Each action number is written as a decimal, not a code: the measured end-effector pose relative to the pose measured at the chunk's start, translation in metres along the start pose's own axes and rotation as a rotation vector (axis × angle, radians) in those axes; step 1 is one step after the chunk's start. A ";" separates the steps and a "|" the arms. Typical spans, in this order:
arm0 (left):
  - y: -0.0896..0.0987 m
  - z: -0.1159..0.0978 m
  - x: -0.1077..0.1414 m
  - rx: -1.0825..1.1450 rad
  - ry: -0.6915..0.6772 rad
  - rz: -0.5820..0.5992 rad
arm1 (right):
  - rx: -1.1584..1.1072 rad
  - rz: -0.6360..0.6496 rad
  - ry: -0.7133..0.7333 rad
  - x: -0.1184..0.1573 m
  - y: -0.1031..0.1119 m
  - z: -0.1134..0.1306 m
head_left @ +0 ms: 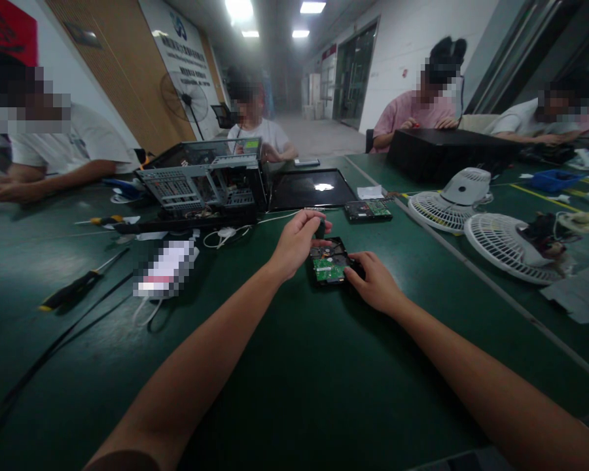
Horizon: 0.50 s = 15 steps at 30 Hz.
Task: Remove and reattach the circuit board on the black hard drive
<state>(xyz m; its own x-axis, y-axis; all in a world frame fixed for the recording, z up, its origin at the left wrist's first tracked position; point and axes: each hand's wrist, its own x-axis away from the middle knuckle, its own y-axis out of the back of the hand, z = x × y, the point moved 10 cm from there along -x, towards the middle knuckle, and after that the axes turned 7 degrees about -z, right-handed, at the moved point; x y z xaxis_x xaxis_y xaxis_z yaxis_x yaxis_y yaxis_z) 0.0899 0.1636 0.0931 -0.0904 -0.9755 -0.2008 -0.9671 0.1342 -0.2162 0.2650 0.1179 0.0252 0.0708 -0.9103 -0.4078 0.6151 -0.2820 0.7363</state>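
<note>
Just left of right hand point(379, 285), in its grip: hard drive point(328, 268); left hand point(296, 242) around dark piece point(320, 229).

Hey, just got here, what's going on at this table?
Someone is working bare-handed on a hard drive lying on the green table, its circuit board facing up. Their right hand holds the drive's right side, while the left hand pinches a small dark piece at its far edge. Beyond, an opened computer case stands on the table.
</note>
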 end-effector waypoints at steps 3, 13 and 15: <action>-0.003 -0.001 0.001 -0.022 -0.042 0.034 | -0.005 0.000 0.002 0.000 0.000 -0.001; -0.002 -0.001 0.001 -0.162 -0.133 0.058 | -0.101 -0.177 -0.089 -0.004 0.024 -0.005; -0.001 -0.001 0.001 -0.176 -0.139 0.050 | -0.192 -0.290 -0.136 -0.005 0.044 -0.004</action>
<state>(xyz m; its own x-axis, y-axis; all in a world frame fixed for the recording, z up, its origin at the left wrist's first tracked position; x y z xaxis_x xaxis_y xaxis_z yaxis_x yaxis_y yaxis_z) 0.0909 0.1627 0.0944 -0.1175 -0.9333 -0.3394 -0.9899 0.1375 -0.0355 0.2951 0.1110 0.0569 -0.2246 -0.8365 -0.4998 0.7316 -0.4835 0.4806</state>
